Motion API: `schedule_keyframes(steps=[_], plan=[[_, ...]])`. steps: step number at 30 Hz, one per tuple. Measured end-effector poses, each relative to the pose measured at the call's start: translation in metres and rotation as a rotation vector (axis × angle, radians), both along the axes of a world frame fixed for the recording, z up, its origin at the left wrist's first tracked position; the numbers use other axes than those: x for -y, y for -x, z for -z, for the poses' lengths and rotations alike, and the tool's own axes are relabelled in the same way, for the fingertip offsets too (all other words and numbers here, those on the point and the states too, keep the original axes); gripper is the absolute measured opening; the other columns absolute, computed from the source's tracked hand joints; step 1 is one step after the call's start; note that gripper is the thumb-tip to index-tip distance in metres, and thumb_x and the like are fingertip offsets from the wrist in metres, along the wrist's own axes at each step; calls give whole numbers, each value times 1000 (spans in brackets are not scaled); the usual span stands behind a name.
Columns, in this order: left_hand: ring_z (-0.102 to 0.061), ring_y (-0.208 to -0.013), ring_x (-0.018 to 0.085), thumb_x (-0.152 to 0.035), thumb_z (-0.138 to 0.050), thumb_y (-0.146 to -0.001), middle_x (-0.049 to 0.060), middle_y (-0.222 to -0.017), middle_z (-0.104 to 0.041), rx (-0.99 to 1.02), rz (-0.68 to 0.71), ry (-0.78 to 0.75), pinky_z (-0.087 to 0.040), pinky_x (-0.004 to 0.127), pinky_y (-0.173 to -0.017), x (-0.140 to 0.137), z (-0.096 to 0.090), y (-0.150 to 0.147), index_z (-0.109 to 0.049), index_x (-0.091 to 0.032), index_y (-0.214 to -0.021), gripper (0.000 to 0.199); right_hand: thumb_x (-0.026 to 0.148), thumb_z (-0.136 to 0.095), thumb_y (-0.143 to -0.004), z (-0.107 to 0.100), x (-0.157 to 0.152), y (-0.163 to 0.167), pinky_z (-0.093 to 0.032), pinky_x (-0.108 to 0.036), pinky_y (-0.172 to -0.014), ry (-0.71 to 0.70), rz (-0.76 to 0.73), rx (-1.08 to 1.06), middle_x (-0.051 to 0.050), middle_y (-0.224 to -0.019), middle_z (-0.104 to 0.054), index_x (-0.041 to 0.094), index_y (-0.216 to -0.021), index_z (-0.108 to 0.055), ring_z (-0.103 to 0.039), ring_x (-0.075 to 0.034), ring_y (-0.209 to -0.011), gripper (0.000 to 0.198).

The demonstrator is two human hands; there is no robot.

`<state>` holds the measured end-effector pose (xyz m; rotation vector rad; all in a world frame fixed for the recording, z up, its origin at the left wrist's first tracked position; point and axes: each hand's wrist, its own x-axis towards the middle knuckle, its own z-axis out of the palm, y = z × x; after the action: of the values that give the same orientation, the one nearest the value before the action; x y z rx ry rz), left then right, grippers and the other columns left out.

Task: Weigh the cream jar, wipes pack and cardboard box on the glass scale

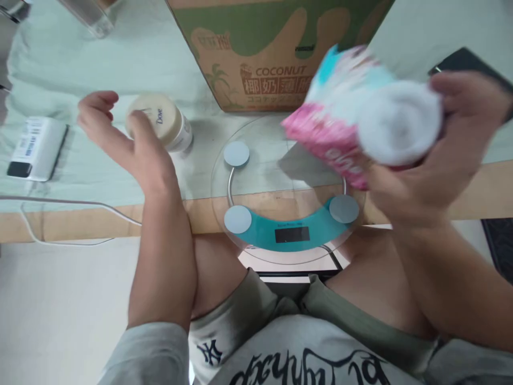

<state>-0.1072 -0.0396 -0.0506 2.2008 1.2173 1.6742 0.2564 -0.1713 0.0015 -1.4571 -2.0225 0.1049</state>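
Note:
My right hand (449, 144) is raised above the right side of the glass scale (294, 235), its fingers wrapped round a pink, white and blue packet (336, 117). A white round thing (401, 123) with a dimpled middle sits in the same grip, blurred; whether it is part of the packet I cannot tell. My left hand (132, 141) is open, fingers loosely bent and apart. Its thumb lies over the cream lid of a Dove jar (168, 123), which stands upright on the table; whether they touch is unclear. The scale's teal panel has a dark display.
A cardboard coconut box (272, 59) stands behind the scale. A white power bank (38, 149) and a white cable (80, 201) lie at left. A clear container (94, 21) is at the back left, and a dark flat object (465, 61) at right. The scale overhangs the table's front edge.

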Motion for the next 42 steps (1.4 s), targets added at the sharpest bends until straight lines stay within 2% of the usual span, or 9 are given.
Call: schedule_keyframes(steps=[9, 12, 16, 20, 27, 34, 36, 38, 42], plan=[[-38, -133, 31, -85, -90, -66, 5, -133, -54, 22, -474, 94, -37, 62, -129, -53, 58, 16, -49, -30, -137, 99, 67, -59, -104, 2, -4, -63, -52, -66, -125, -141, 240, -74, -14, -162, -45, 27, -157, -60, -38, -38, -167, 67], [-38, -127, 30, -92, -88, -59, 4, -130, -52, 46, -523, 13, -34, 63, -126, -70, 65, 26, -48, -29, -132, 105, 50, -66, -100, 11, -7, -59, -51, -64, -126, -289, 193, 62, -16, -155, -53, 25, -158, -57, -52, -35, -155, 63], [-48, -122, 29, -117, -68, -48, 5, -133, -54, 41, -199, -211, -40, 53, -114, -69, 43, 15, -56, -28, -141, 129, 43, -58, -102, 36, -7, -30, -61, -52, -123, -149, 45, 147, -15, -146, -62, 20, -149, -57, -64, -26, -140, 52], [-58, -135, 28, -113, -79, -45, 6, -162, -52, -92, 434, -310, -54, 41, -118, -29, -2, -37, -48, -24, -169, 156, 44, -55, -103, 53, -6, -12, -63, -53, -118, -27, 69, 145, -16, -147, -61, 20, -150, -57, -64, -26, -136, 53], [-64, -147, 33, -76, -80, -92, 13, -156, -63, -225, 727, 170, -57, 49, -129, 57, -43, -119, -47, -40, -168, 90, 52, -52, -103, 49, -5, -13, -59, -55, -123, 166, 102, 139, -11, -151, -60, 24, -151, -56, -59, -29, -144, 56], [-39, -170, 41, -98, -80, -76, 7, -186, -32, -213, 882, 489, -48, 63, -139, 15, -11, -80, -28, -41, -178, 129, 44, -44, -105, 52, -9, -18, -57, -51, -126, 177, 65, 141, -12, -153, -58, 23, -147, -62, -58, -25, -144, 50], [-54, -154, 36, -96, -82, -74, 0, -168, -56, -24, 796, 574, -58, 60, -127, -9, 10, -64, -64, -35, -146, 96, 43, -45, -104, 54, -10, -21, -57, -51, -127, 170, 54, 145, -13, -153, -58, 22, -142, -66, -58, -25, -143, 48], [-67, -115, 24, -90, -76, -82, 0, -127, -71, 115, 696, 569, -66, 53, -100, -25, 29, -58, -65, -28, -114, 71, 43, -46, -104, 55, -12, -22, -57, -51, -127, 164, 50, 147, -13, -152, -57, 21, -141, -68, -57, -25, -143, 48], [-40, -64, 14, -70, -67, -98, 0, -68, -41, 142, 455, 524, -43, 37, -62, -16, 33, -76, -53, -23, -91, 49, 43, -48, -103, 55, -12, -21, -57, -52, -126, 177, 60, 145, -13, -152, -57, 23, -141, -68, -58, -26, -142, 48]])
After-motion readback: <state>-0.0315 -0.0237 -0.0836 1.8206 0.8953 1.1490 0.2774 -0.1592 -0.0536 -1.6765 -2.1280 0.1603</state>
